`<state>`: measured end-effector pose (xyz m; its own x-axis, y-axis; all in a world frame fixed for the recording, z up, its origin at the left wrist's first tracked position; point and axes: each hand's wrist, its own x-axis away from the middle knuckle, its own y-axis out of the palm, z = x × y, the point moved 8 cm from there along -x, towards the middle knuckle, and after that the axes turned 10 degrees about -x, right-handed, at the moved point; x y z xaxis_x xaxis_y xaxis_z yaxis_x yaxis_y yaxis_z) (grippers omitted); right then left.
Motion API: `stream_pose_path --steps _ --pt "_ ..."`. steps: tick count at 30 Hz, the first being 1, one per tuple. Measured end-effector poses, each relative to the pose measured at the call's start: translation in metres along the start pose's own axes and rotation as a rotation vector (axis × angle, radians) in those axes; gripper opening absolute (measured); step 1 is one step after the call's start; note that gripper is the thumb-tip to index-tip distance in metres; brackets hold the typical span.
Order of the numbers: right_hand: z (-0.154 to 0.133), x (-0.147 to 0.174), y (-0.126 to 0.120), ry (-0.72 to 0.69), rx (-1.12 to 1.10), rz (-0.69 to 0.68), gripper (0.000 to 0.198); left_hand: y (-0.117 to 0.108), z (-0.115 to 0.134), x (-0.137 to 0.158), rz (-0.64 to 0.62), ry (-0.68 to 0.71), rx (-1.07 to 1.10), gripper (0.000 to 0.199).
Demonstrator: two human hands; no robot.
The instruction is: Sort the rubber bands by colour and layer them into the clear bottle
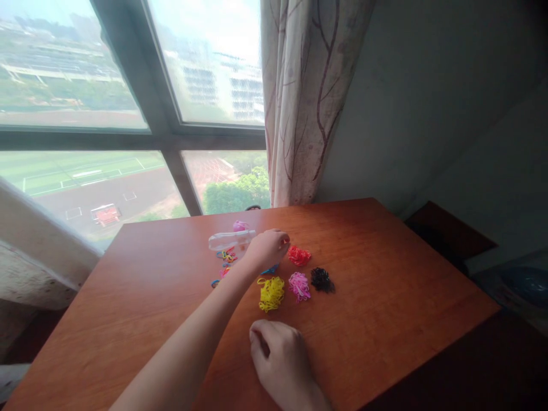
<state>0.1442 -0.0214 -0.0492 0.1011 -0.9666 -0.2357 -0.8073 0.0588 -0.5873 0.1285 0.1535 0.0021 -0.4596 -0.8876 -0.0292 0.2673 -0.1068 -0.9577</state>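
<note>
My left hand reaches across the table beside a pile of red rubber bands. Its fingers are pinched together at the pile's left edge; anything between them is too small to make out. Below lie a pile of yellow bands, pink bands and black bands. Some blue bands are partly covered by the left hand. Mixed coloured bands lie left of the wrist, some hidden by the forearm. My right hand rests near the front, loosely curled closed, with nothing visible in it.
A clear plastic bottle-like container lies behind the left forearm, with a pink object beyond it. The brown wooden table stands against a window and a patterned curtain. A dark wall borders its right side.
</note>
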Motion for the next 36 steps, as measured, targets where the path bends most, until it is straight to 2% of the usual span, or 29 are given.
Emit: stream_pose_path --steps 4,8,13,18,24,32,36 --pt "0.000 0.001 0.001 0.002 0.023 -0.020 0.017 -0.017 -0.035 0.028 0.031 -0.026 0.011 0.030" --pt "-0.001 0.000 0.002 0.026 0.076 -0.045 0.019 -0.031 -0.079 0.073 0.077 -0.070 0.003 0.023" --pt "-0.008 -0.010 0.006 0.068 0.151 -0.082 0.019 -0.024 -0.123 0.125 0.098 -0.207 0.018 0.027" --pt "-0.017 -0.039 0.005 0.126 0.280 -0.111 0.015 -0.009 -0.128 0.147 0.076 -0.253 0.010 0.028" --pt "-0.024 -0.074 0.004 0.189 0.448 -0.166 0.016 -0.008 -0.124 0.152 0.080 -0.269 -0.005 0.022" --pt "-0.029 -0.072 0.024 0.205 0.446 -0.272 0.011 -0.003 -0.121 0.154 -0.001 -0.241 -0.068 0.018" --pt "-0.032 -0.071 0.033 0.198 0.433 -0.279 0.011 0.000 -0.120 0.155 -0.009 -0.219 -0.053 0.017"
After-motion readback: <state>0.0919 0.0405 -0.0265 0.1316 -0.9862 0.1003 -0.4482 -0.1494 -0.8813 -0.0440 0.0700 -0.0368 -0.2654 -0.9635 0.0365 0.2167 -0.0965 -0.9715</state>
